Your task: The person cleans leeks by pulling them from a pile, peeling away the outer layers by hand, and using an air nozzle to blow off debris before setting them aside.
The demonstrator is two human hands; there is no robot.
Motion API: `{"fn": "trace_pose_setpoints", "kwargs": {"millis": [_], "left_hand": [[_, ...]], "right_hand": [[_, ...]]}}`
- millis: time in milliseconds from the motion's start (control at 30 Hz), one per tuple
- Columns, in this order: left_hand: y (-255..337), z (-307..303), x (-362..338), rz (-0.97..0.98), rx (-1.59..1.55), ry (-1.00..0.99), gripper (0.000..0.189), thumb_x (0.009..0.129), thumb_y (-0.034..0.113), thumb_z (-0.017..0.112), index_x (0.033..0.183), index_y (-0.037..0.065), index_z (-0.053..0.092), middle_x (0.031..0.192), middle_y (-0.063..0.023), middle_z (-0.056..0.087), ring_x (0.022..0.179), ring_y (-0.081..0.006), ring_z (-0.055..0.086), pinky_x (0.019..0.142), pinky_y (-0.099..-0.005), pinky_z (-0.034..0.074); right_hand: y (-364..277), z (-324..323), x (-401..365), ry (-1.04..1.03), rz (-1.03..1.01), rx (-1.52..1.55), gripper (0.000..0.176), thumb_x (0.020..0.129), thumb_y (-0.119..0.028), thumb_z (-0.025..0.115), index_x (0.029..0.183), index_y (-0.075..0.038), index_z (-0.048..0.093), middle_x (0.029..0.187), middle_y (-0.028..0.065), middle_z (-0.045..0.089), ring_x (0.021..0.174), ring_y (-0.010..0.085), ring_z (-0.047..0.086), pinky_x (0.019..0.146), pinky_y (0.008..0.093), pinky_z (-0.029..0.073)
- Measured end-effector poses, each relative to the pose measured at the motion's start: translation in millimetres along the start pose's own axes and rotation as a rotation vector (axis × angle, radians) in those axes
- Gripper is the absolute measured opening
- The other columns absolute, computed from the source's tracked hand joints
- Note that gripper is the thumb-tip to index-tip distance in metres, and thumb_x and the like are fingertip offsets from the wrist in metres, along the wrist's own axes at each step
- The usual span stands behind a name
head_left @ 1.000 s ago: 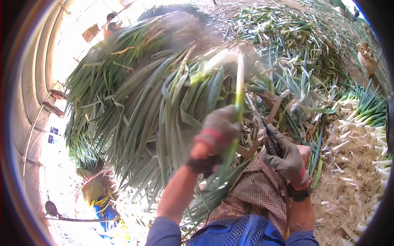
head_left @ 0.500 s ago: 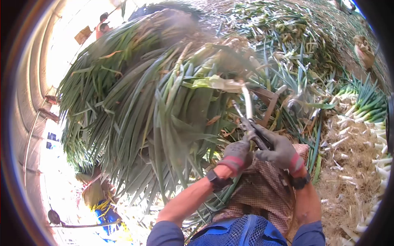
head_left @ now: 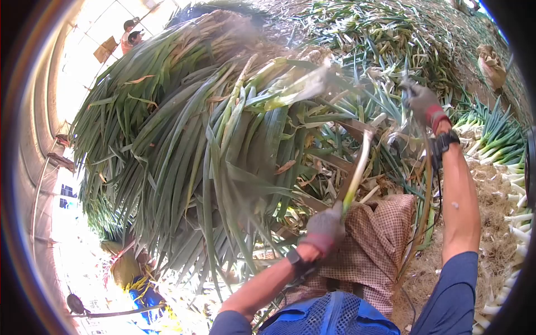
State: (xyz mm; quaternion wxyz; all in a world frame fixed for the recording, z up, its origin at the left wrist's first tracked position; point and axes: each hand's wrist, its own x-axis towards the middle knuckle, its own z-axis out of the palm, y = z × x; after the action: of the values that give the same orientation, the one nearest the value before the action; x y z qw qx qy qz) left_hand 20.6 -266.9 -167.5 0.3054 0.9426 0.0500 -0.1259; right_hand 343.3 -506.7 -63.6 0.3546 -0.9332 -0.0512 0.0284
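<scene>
A long pale-green leek stalk with a white end (head_left: 357, 167) is gripped low down by the closed fingers of the grey-gloved left hand (head_left: 326, 226), above a brown checked apron (head_left: 379, 240). The grey-gloved right hand (head_left: 421, 100) is held high, well apart, by a big heap of green leek leaves (head_left: 223, 139). Its finger state cannot be told.

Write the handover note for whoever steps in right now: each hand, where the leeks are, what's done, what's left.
Left hand: gloved, shut on one leek, which it holds upright above the checked cloth on the lap.
Right hand: gloved, arm stretched out toward the loose leeks at the far right. It is blurred, so its grip is unclear.
Heap: a big pile of leafy leeks lies ahead and to the left.
Done: pale stalks lie along the right edge, on the straw.
Left: the leek in hand and, by the look of it, most of the heap.
</scene>
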Motion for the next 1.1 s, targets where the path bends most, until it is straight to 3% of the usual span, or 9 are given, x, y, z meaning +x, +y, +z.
{"fn": "trace_pose_setpoints", "kwargs": {"millis": [100,200,300,367,533,633,667,733,1100], "left_hand": [[12.2,-66.7,26.3,0.068,0.117,0.215,0.059,0.093,0.036,0.077,0.141,0.007,0.059,0.115,-0.0259,0.074,0.099,-0.0445,0.074,0.085,-0.0539,0.060],[-25.5,-175.6,59.9,0.396,0.276,0.829,0.044,0.094,0.022,0.075,0.135,0.006,0.071,0.125,-0.0197,0.075,0.106,-0.0390,0.073,0.092,-0.0452,0.060],[-68.7,-264.9,83.3,-0.067,0.592,0.932,0.044,0.097,0.019,0.070,0.139,0.005,0.070,0.124,-0.0209,0.076,0.107,-0.0390,0.074,0.094,-0.0441,0.060],[-106.3,-282.4,98.8,-0.355,0.555,0.706,0.049,0.095,0.024,0.076,0.140,0.004,0.070,0.119,-0.0215,0.078,0.105,-0.0378,0.076,0.095,-0.0427,0.059],[-124.2,-273.3,78.5,-0.287,0.073,0.430,0.056,0.083,0.033,0.090,0.128,0.003,0.074,0.109,-0.0195,0.081,0.104,-0.0346,0.077,0.094,-0.0413,0.058],[-101.9,-237.9,36.2,-0.400,0.175,0.381,0.055,0.079,0.034,0.091,0.120,0.002,0.074,0.109,-0.0188,0.081,0.103,-0.0344,0.077,0.092,-0.0425,0.058],[-97.2,-225.2,22.1,-0.433,0.199,0.359,0.053,0.079,0.034,0.091,0.118,0.002,0.073,0.109,-0.0186,0.080,0.103,-0.0347,0.077,0.092,-0.0433,0.058],[-89.0,-196.7,0.5,-0.448,0.240,0.411,0.056,0.078,0.036,0.090,0.120,0.003,0.073,0.110,-0.0187,0.080,0.104,-0.0362,0.077,0.091,-0.0449,0.058],[-96.3,-148.1,3.9,-0.385,0.455,0.606,0.048,0.081,0.038,0.085,0.116,0.010,0.069,0.105,-0.0141,0.077,0.097,-0.0345,0.075,0.084,-0.0454,0.058]], "right_hand": [[24.7,42.2,-44.3,-0.179,-0.258,0.049,0.065,0.095,-0.016,0.074,0.158,-0.021,0.059,0.123,0.0080,0.076,0.090,0.0160,0.072,0.085,0.0356,0.060],[22.0,87.1,-115.0,-0.444,-0.070,0.476,0.077,0.094,-0.008,0.076,0.165,-0.016,0.046,0.137,0.0065,0.070,0.104,0.0183,0.070,0.094,0.0332,0.058],[-19.9,104.0,-178.8,-0.637,0.007,0.621,0.084,0.090,-0.015,0.081,0.166,-0.016,0.045,0.136,0.0106,0.074,0.117,0.0180,0.070,0.102,0.0315,0.054],[-38.2,119.4,-209.6,-0.607,-0.226,0.593,0.085,0.089,-0.021,0.082,0.165,-0.011,0.046,0.136,0.0162,0.074,0.120,0.0235,0.071,0.104,0.0343,0.054],[-78.1,109.9,-229.8,-0.608,-0.333,0.485,0.088,0.086,-0.037,0.082,0.160,-0.002,0.049,0.135,0.0268,0.071,0.122,0.0396,0.071,0.108,0.0418,0.052],[-88.6,113.0,-234.6,-0.502,-0.402,0.560,0.086,0.086,-0.017,0.081,0.163,-0.004,0.047,0.126,0.0163,0.074,0.114,0.0188,0.069,0.104,0.0319,0.051],[-97.9,110.4,-237.3,-0.545,-0.427,0.500,0.086,0.086,-0.023,0.081,0.163,-0.006,0.047,0.123,0.0196,0.073,0.112,0.0262,0.070,0.101,0.0363,0.052],[-118.6,101.9,-244.4,-0.634,-0.481,0.378,0.086,0.087,-0.036,0.080,0.162,-0.008,0.049,0.116,0.0262,0.073,0.107,0.0409,0.073,0.096,0.0453,0.055],[-150.1,143.1,-228.1,-0.515,-0.550,0.070,0.089,0.088,-0.045,0.075,0.168,-0.024,0.041,0.104,0.0265,0.070,0.096,0.0459,0.073,0.088,0.0528,0.058]]}}
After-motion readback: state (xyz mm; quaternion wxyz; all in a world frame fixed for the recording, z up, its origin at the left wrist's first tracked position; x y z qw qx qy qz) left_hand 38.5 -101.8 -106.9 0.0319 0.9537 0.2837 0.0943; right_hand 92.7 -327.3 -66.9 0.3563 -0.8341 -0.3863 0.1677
